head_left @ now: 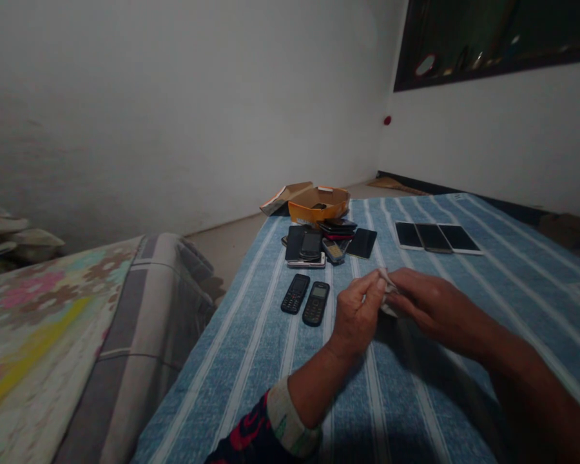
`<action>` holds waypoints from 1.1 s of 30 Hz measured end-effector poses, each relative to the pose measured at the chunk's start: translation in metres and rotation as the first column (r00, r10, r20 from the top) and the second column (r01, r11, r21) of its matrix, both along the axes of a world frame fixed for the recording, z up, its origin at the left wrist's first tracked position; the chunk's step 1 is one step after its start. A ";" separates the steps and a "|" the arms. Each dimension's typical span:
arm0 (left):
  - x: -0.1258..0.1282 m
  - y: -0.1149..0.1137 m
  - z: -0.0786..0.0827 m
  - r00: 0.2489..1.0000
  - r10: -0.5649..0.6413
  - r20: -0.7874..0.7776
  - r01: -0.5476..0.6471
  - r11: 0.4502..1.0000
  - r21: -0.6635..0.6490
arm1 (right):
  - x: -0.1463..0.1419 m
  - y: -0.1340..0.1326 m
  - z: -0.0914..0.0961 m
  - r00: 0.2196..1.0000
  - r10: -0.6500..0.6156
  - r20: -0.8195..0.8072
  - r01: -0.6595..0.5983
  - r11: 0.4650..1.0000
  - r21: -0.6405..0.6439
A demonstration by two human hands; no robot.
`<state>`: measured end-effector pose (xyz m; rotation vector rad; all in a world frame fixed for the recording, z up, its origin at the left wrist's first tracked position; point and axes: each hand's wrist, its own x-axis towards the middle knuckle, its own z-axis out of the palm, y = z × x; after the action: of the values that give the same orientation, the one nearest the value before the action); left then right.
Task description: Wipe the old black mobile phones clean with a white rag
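Above the striped blue cloth, my left hand is closed on a crumpled whitish cloth, thumb on top. My right hand is closed round the other side of the same cloth, its fingers folded inward. Whether something lies inside the cloth is hidden by my fingers. Just left of my left hand, two black keypad phones, one and another, lie side by side, keypads up.
Behind the keypad phones is a pile of phones, with an open orange box beyond it. Three flat touchscreen phones lie at the right on the striped cloth. A bed with a flowered cover stands left.
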<state>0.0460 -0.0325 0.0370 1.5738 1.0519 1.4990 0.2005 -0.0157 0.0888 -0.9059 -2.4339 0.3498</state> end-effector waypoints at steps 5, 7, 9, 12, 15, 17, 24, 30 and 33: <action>-0.001 0.000 0.002 1.000 -0.008 -0.017 0.008 1.000 0.007 | 0.001 0.003 -0.001 1.000 0.014 0.022 -0.014 1.000 -0.008; -0.001 -0.001 0.003 0.998 0.009 -0.058 -0.008 1.000 0.024 | 0.004 0.004 0.000 0.999 0.020 0.030 -0.020 0.999 -0.027; 0.000 -0.002 0.004 0.996 0.029 -0.084 -0.026 0.999 0.037 | 0.007 0.003 0.002 0.999 0.024 0.036 -0.023 0.999 -0.045; 0.000 -0.003 0.006 0.995 0.042 -0.092 -0.038 0.998 0.048 | 0.011 0.003 0.005 0.999 0.017 0.051 -0.014 0.998 -0.068; -0.001 -0.002 0.006 0.995 0.052 -0.081 -0.048 0.997 0.059 | 0.015 0.004 0.006 0.997 0.006 0.075 0.001 0.996 -0.087; -0.001 -0.001 0.005 0.996 0.062 -0.068 -0.058 0.997 0.059 | 0.018 0.005 0.007 0.997 0.000 0.075 0.007 0.995 -0.099; -0.002 0.001 0.004 0.995 0.102 -0.024 -0.101 0.995 0.009 | 0.027 0.005 0.010 0.995 -0.036 0.097 0.050 0.988 -0.146; -0.003 0.003 0.004 0.994 0.107 -0.003 -0.107 0.994 -0.029 | 0.027 0.005 0.008 0.997 -0.051 0.062 0.059 0.989 -0.134; -0.002 0.002 0.004 0.997 0.068 -0.020 -0.068 0.998 -0.004 | 0.018 0.004 0.006 0.999 -0.032 0.036 0.035 0.995 -0.095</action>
<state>0.0444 -0.0310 0.0405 1.5669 1.1300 1.5278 0.2189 -0.0121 0.0952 -1.0004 -2.4480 0.4448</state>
